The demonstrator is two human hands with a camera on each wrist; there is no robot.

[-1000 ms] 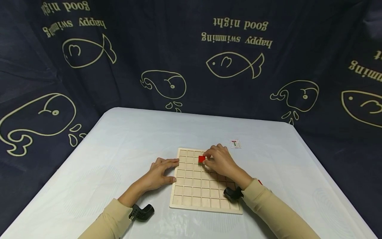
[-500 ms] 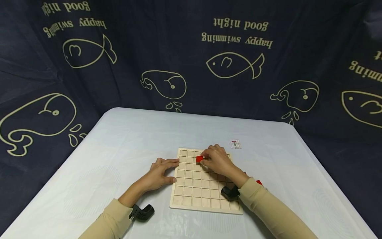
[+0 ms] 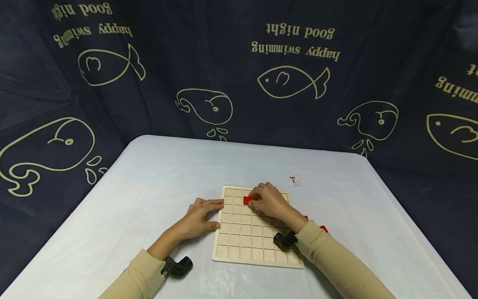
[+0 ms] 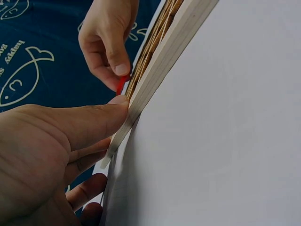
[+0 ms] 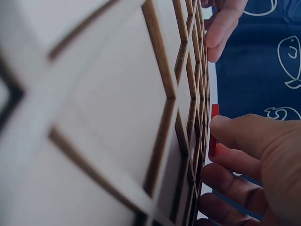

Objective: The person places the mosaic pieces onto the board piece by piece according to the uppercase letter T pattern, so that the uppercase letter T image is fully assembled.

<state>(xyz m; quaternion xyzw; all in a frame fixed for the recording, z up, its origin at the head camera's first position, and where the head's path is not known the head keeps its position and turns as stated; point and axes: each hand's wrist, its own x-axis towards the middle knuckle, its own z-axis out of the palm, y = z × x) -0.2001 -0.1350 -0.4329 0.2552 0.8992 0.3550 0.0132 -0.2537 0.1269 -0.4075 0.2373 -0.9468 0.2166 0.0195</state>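
A flat wooden board point(image 3: 245, 240), divided by raised ridges into a grid of square cells, lies on the table. My right hand point(image 3: 270, 202) pinches a small red square tile point(image 3: 247, 200) between thumb and index finger, over the board's upper part. In the right wrist view the tile point(image 5: 213, 111) stands edge-on at the fingertips, close to the grid; I cannot tell whether it touches. My left hand point(image 3: 199, 217) rests against the board's left edge with fingers extended. Its thumb point(image 4: 101, 121) lies along that edge in the left wrist view.
Beyond the board's top right corner lies a small card point(image 3: 294, 180) printed with a grid and a red and green T shape. More red pieces point(image 3: 323, 228) show beside the right forearm, partly hidden by it. A dark curtain point(image 3: 239, 54) hangs behind the white table point(image 3: 179, 162).
My right hand has shifted slightly left across the board with the red tile. More of the red pieces beside the right forearm has come into sight. The left hand has stayed put.
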